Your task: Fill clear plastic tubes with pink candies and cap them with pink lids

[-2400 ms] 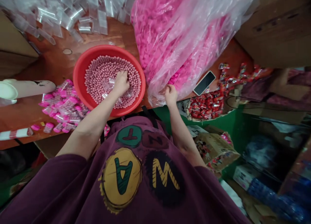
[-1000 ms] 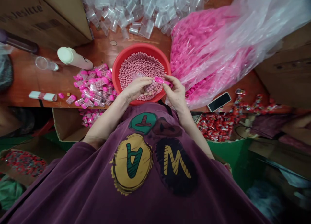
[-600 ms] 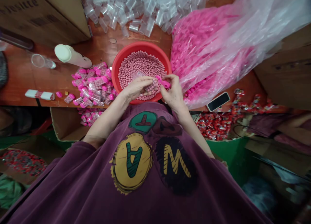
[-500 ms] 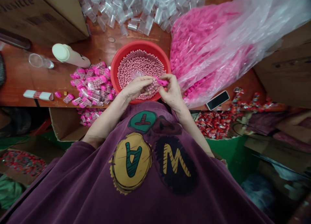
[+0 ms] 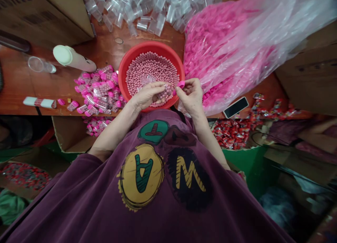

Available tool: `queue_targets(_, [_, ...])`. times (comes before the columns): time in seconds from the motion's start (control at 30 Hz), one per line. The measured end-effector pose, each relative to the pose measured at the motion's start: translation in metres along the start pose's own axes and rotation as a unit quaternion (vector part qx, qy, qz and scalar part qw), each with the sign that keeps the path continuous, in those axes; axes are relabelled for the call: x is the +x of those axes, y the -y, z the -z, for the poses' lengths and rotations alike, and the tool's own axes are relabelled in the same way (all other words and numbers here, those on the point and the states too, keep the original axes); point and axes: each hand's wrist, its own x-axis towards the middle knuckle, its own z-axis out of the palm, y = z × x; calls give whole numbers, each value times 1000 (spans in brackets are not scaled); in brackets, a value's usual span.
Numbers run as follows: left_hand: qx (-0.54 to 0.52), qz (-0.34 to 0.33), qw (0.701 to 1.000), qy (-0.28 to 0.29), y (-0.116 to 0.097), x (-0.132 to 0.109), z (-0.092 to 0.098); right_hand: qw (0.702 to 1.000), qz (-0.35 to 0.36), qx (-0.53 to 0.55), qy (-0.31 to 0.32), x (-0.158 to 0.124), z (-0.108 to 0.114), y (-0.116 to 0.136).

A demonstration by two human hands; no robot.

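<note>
Pink cap (image 5: 181,84), one; vial (image 5: 165,92), one (left hand (image 5: 144,96), right hand (image 5: 191,97))

A single head-worn camera looks forward and steeply down over the purple shirt (image 5: 86,201), close above the left hand (image 5: 145,95) and right hand (image 5: 191,97) near mid-frame. Beyond them it takes in the red basin (image 5: 121,78) and the wooden table (image 5: 26,85).

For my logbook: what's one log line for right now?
left hand: holds box | right hand: holds cap at box | both over bowl
</note>
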Motion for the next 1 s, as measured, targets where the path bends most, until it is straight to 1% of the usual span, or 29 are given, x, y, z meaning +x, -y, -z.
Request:
queue_targets(0.07, [-6,16,1000,-10,0,0,-2,1000,1,-11,5,-2,-1,-1])
queue_targets(0.17, [1,35,999,-20,0,0,-2,998,27,-55,30,-3,0,3])
queue_targets(0.33, [23,27,999,-4,3,3,1,982,88,-146,84,-3,3,12])
queue_targets(0.43, [28,29,999,-5,2,4,6,971,121,-170,118,-5,2,15])
queue_targets(0.53, [36,32,999,-22,-1,3,9,966,120,-179,143,-8,2,18])
queue_targets(0.7, [36,35,997,-52,-5,3,15,965,119,-170,158,-9,7,17])
queue_targets(0.77, [25,29,997,-60,-5,3,18,964,119,-182,153,-7,9,13])
queue_targets(0.87, [0,15,998,-57,-1,3,19,965,111,-210,109,-3,8,8])
queue_targets(0.93, [-16,5,999,-44,3,3,16,973,101,-195,78,-1,4,8])
queue_targets(1.0, [-32,-11,999,-28,8,4,11,981,91,-158,66,0,-1,11])
